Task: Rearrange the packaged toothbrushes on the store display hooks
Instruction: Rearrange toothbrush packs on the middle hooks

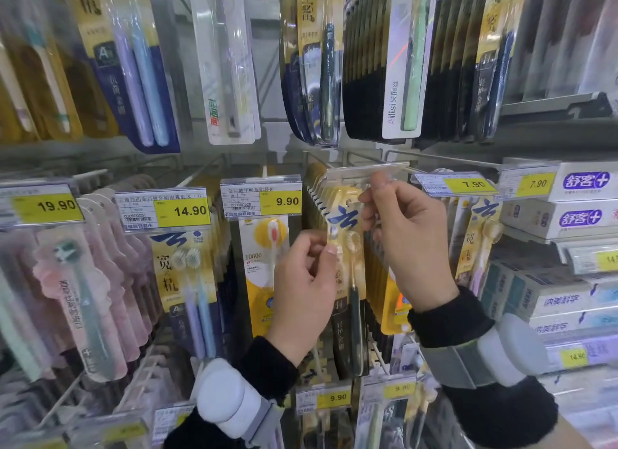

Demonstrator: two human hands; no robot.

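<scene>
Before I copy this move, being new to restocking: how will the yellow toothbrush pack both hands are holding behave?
The yellow toothbrush pack is a thin card with a clear blister, so probably light and slightly bendy. Its glossy plastic may be slippery. Pinched by the left hand and right hand, it would likely swing if released.

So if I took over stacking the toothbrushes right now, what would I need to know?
Left hand: pinching the left edge of the yellow toothbrush pack.
Right hand: pinching that pack's top, up by the hook.
Where: the pack is at the front of its row, beside the 9.90 tag.
Done: cannot tell whether its hole is on the hook.
Left: check the pack hangs properly, then straighten the neighbouring rows.
</scene>
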